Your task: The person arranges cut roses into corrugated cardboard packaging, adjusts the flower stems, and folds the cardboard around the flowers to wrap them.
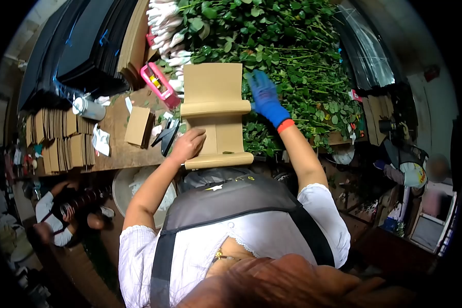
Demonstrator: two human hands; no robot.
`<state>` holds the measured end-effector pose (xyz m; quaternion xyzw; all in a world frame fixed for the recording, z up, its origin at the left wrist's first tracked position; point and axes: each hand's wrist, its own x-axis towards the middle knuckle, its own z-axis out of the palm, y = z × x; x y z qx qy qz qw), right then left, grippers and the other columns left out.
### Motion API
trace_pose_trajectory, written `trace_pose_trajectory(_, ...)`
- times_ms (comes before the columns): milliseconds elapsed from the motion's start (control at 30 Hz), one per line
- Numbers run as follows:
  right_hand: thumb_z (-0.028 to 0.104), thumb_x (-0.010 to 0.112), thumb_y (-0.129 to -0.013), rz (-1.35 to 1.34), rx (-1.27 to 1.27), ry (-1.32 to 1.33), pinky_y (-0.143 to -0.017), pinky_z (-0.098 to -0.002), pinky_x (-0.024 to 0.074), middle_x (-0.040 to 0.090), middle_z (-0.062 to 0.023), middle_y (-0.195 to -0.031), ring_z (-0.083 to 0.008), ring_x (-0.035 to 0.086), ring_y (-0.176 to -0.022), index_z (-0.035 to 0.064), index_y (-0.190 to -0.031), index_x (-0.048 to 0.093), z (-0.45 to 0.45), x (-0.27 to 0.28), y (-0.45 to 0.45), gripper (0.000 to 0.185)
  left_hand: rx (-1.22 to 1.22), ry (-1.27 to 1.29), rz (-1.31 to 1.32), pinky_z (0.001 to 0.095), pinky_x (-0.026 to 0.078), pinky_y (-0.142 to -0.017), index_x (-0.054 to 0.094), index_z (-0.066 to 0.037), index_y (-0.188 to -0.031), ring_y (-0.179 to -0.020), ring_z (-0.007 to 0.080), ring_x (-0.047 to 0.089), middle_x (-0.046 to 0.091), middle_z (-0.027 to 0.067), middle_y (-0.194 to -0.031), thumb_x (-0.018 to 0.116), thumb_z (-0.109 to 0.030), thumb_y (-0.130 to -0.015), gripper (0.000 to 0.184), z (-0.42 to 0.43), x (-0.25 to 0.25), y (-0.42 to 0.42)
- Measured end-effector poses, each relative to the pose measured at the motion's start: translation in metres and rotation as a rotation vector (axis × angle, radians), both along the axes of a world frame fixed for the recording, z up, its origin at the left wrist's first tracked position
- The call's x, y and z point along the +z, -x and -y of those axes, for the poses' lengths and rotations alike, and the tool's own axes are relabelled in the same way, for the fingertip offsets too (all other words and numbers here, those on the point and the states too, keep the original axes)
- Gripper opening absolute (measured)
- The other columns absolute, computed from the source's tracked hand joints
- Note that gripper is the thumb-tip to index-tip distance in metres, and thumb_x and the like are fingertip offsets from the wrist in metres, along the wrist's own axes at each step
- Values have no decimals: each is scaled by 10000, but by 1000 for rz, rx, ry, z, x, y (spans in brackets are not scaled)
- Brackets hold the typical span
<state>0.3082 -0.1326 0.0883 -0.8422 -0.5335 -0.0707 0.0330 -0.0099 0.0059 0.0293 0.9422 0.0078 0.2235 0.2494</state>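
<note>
A cardboard sheet (215, 109) is laid at the wooden table (115, 149)'s edge, touched by the left hand (189, 143), fingers curled, grip unclear. Leafy stems (292, 64) are heaped beneath the gloved right hand (266, 97)'s spread fingers; another person (61, 220) is seen at left.

Two hands, one glove, one bench.
One left hand (190, 142) and one right hand (268, 97), with one blue glove (274, 110) between them; one bench (116, 139); one pink basket (170, 98); one pale canister (90, 109); one crumpled white paper (101, 141); one small pile of brown card (138, 127); two corrugated ridges (215, 108); two black stacks (90, 49) at left; one apron (226, 203); and, the edges being dim, probably two other people (61, 218).
</note>
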Motion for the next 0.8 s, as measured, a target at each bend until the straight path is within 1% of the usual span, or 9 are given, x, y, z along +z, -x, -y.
trace_pose_trajectory(133, 179, 690, -826, -32, 180, -379, -1076, -461, 409, 516, -156, -1423, -358, 493, -1300, 131, -1376, 545, -26, 14, -4, 571, 6, 18, 3, 383, 553, -827, 684, -16, -1002, -989, 315, 652, 677, 123, -1091, 689, -55, -832, 174, 2, 7, -2)
trace_pose_trajectory(233, 105, 637, -868, -498, 329, -818, -1009, -425, 472, 651, -127, -1253, -319, 609, -1161, 106, -1220, 660, -29, 32, 3, 352, 9, 16, -18, 382, 554, -829, 688, -19, -1006, -994, 313, 653, 682, 122, -1095, 691, -54, -831, 179, 2, 9, -3)
trace_pose_trajectory(267, 103, 624, -890, -746, 268, -802, -930, -392, 520, 714, -123, -1093, -295, 675, -1032, 78, -1150, 683, -25, 36, 13, 268, 17, 10, -32, 378, 556, -829, 692, -23, -1010, -1000, 309, 655, 685, 121, -1098, 692, -56, -831, 182, 3, 11, -2)
trace_pose_trajectory(367, 147, 648, -883, -915, -16, -541, -871, -375, 540, 711, -129, -1088, -289, 693, -967, 109, -1175, 668, -4, 11, 17, 296, 22, 16, -53, 367, 552, -853, 689, -21, -1035, -1017, 296, 656, 678, 116, -1129, 680, -54, -835, 203, 3, 13, -2)
trace_pose_trajectory(467, 190, 656, -879, -670, -223, -132, -844, -380, 547, 707, -137, -1067, -294, 692, -947, 118, -1180, 665, 17, 9, 2, 310, 13, 14, -67, 363, 547, -867, 684, -16, -1055, -1030, 292, 650, 670, 116, -1139, 668, -45, -830, 227, 2, 13, 0)
trace_pose_trajectory(567, 258, 686, -840, -349, -273, -461, -917, -425, 509, 685, -119, -1141, -297, 653, -1041, 160, -1178, 675, 24, 18, -35, 351, 13, 22, -60, 365, 544, -867, 684, -14, -1057, -1027, 301, 646, 670, 120, -1129, 667, -42, -827, 232, 1, 7, -2)
trace_pose_trajectory(667, 303, 700, -822, 325, -351, -233, -991, -472, 440, 635, -99, -1244, -305, 585, -1139, 181, -1132, 689, 21, 7, -79, 333, 22, 23, -62, 370, 539, -875, 687, -23, -1048, -1051, 297, 640, 671, 110, -1142, 676, -50, -825, 226, 1, 5, 0)
trace_pose_trajectory(767, 300, 709, -818, 61, -192, 260, -1025, -492, 389, 592, -87, -1307, -310, 538, -1182, 175, -1078, 696, 19, 3, -105, 289, 44, -31, -51, 393, 544, -873, 703, -33, -1018, -1074, 291, 642, 683, 89, -1136, 703, -63, -825, 195, 1, 13, 0)
trace_pose_trajectory(800, 301, 711, -822, 75, -138, 59, -992, -480, 415, 606, -88, -1279, -310, 559, -1124, 155, -1030, 695, 22, 15, -106, 255, 48, -37, -98, 437, 498, -985, 699, -60, -1055, -1144, 285, 611, 669, 70, -1194, 681, -88, -836, 222, 0, 9, 3)
